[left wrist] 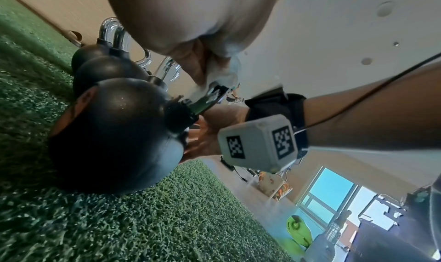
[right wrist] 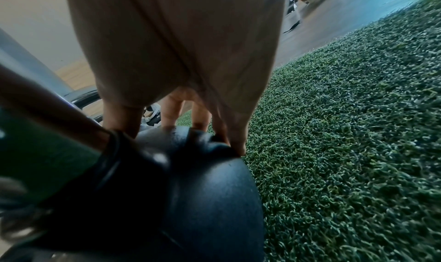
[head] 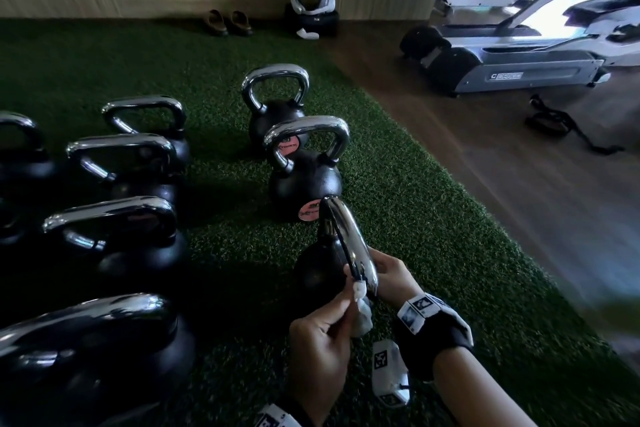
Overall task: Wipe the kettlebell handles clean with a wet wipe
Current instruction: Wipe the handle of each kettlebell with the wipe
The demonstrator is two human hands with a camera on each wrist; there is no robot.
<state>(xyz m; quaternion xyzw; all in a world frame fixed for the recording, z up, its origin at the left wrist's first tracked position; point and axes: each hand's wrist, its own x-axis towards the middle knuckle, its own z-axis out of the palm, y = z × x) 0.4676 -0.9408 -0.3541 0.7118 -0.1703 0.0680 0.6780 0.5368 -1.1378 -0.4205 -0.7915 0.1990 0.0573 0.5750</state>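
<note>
Wiping is underway on the nearest kettlebell (head: 320, 270), which stands on the green turf (head: 415, 236) at the near end of the right-hand row. The left hand (head: 320, 336) pinches a crumpled wet wipe (head: 362, 314) against the near leg of its chrome handle (head: 349, 243), while the right hand (head: 393, 274) curls around that handle from the other side to steady it. Whether any other handles have been cleaned cannot be judged; two more kettlebells (head: 304, 163) stand beyond in this row and several (head: 114, 236) to the left, so probably much remains.
</note>
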